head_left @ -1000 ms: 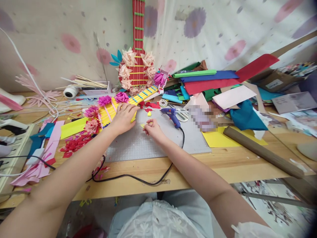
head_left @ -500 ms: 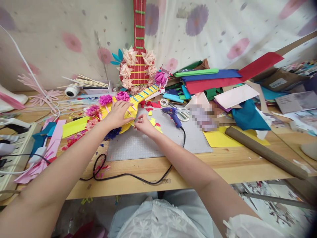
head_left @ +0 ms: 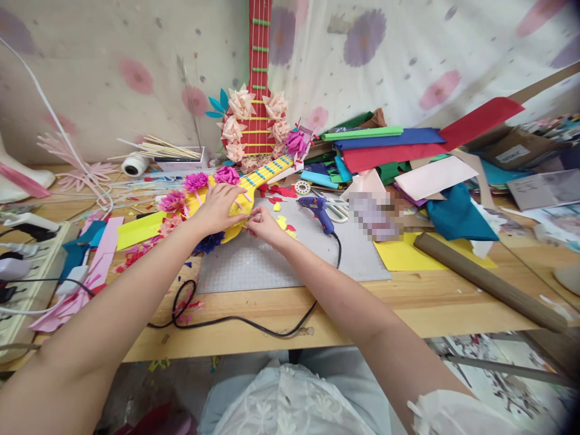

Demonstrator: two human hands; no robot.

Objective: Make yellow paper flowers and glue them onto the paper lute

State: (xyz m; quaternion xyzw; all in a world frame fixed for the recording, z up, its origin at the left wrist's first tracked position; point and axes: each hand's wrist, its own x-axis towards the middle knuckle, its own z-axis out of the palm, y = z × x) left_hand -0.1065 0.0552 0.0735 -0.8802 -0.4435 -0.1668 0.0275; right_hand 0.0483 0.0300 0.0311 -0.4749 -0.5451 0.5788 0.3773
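A yellow paper guitar (head_left: 254, 181) with blue frets and magenta paper flowers (head_left: 196, 180) lies on the table. My left hand (head_left: 220, 207) rests on its yellow body, fingers curled over it and holding it down. My right hand (head_left: 261, 222) is pinched against the body's edge, right beside the left hand; what its fingertips hold is too small to make out. Small yellow and red paper scraps (head_left: 283, 223) lie on the grey cutting mat (head_left: 290, 260) just right of my right hand.
A blue glue gun (head_left: 319, 210) lies on the mat, its black cord (head_left: 235, 320) looping to the table's front edge. A red paper guitar (head_left: 256, 90) leans on the wall. Coloured paper sheets (head_left: 385, 145) pile at right. A brown roll (head_left: 484, 281) lies at right.
The yellow guitar has shifted toward me under my left hand. My right hand moved left from the mat to the guitar body's edge, close beside the left hand.
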